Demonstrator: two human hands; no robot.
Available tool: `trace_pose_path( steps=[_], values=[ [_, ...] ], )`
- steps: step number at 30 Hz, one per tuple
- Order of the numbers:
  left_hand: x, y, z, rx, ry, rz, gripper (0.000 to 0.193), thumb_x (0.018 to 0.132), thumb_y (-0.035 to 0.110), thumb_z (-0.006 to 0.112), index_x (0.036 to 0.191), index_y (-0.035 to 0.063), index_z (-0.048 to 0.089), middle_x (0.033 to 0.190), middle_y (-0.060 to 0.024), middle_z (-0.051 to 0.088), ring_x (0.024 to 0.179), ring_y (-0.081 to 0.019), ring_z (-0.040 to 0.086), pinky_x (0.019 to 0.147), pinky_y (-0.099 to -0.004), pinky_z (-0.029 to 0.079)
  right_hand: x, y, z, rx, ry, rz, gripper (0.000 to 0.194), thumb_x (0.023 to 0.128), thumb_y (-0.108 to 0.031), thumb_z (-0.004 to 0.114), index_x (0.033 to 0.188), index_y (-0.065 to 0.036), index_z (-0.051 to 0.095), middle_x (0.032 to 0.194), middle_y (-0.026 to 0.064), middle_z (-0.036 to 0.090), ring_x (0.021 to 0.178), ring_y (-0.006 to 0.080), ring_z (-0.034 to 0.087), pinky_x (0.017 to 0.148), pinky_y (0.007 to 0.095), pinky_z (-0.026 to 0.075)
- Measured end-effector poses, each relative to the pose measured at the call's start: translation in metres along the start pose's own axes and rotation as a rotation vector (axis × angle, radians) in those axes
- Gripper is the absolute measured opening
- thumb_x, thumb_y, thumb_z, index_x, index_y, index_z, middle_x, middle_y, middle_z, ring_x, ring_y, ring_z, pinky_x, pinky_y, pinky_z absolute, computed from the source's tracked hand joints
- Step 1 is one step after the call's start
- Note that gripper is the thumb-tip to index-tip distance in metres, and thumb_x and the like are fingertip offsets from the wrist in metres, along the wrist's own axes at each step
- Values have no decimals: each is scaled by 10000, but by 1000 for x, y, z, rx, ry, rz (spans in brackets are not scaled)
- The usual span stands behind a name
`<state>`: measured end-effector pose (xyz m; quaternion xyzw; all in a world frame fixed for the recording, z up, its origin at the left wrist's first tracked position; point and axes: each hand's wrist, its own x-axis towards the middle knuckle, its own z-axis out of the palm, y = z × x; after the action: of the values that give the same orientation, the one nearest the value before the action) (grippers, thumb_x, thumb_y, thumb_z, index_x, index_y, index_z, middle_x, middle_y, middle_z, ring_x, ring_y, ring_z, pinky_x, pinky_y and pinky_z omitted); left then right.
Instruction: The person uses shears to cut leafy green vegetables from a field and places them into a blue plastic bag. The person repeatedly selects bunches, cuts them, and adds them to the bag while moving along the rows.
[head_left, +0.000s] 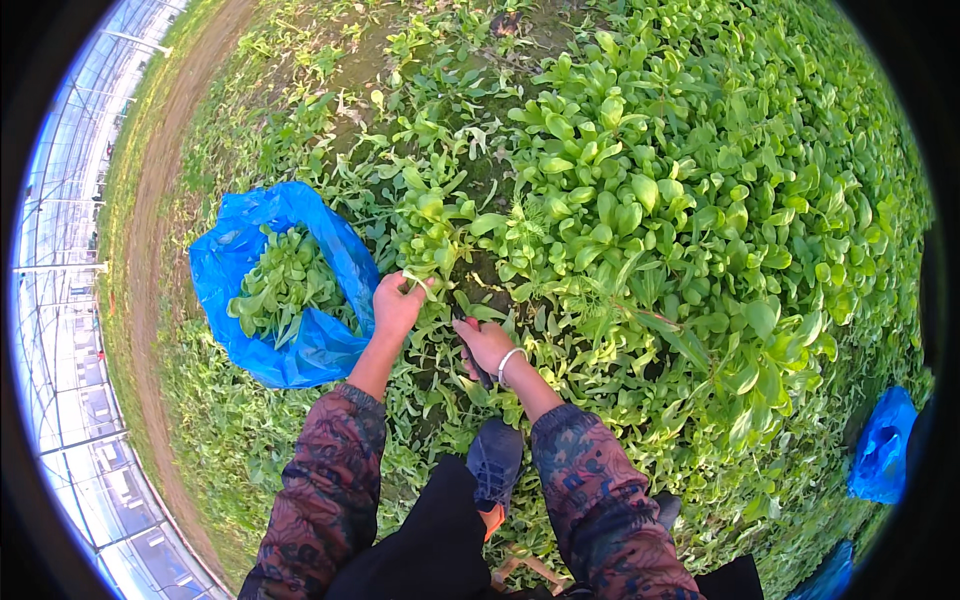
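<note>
Between the fingers of my left hand (397, 304) is a pale green leaf (418, 283), at the edge of a clump of leafy greens (426, 232). My right hand (486, 346), with a white bracelet on its wrist, grips a small knife (480, 369) with a dark handle and some red on it. Its blade points away from me, low among the plants, and is partly hidden. Just left of my left hand stands an open blue plastic bag (319, 349), holding cut leafy greens (289, 281).
Dense leafy greens (712, 202) spread to the right. Trampled leaves surround my shoe (495, 461). Part of a wooden frame (531, 562) shows below me. Another blue bag (883, 446) lies at far right. A dirt path (146, 210) and a greenhouse wall (60, 300) run along the left.
</note>
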<state>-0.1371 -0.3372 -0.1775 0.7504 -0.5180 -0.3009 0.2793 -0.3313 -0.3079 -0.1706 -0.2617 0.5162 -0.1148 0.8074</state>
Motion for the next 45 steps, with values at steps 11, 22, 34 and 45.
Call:
trace_pose_path(
  steps=[11,22,34,45],
  values=[
    [4,40,-58,-731,38,-317,310,771,77,513,1063,31,608,939,-73,636,789,-189,626,712,-330,522,-17,-11,-25,72,-87,-37,606,907,-578,501,884,23,576,691,125,653,558,230,664,473,327,540],
    [75,86,-55,-582,-123,-326,264,750,98,551,1009,75,594,838,-38,571,708,-148,536,631,-287,440,4,-66,-26,78,-97,27,514,934,-477,493,784,12,536,642,122,614,497,235,627,449,341,523],
    [92,76,0,251,-159,8,353,760,222,810,1002,40,628,778,-2,624,681,-95,556,629,-269,449,46,-76,-19,98,-69,83,476,918,-446,509,881,28,527,675,130,611,533,273,625,477,387,511],
    [74,56,-80,-696,-6,-370,134,847,230,712,862,132,621,789,16,618,592,-87,527,488,-240,424,18,-39,-31,133,-24,-38,532,905,-522,520,841,5,556,662,133,636,541,251,662,434,338,530]
  ],
)
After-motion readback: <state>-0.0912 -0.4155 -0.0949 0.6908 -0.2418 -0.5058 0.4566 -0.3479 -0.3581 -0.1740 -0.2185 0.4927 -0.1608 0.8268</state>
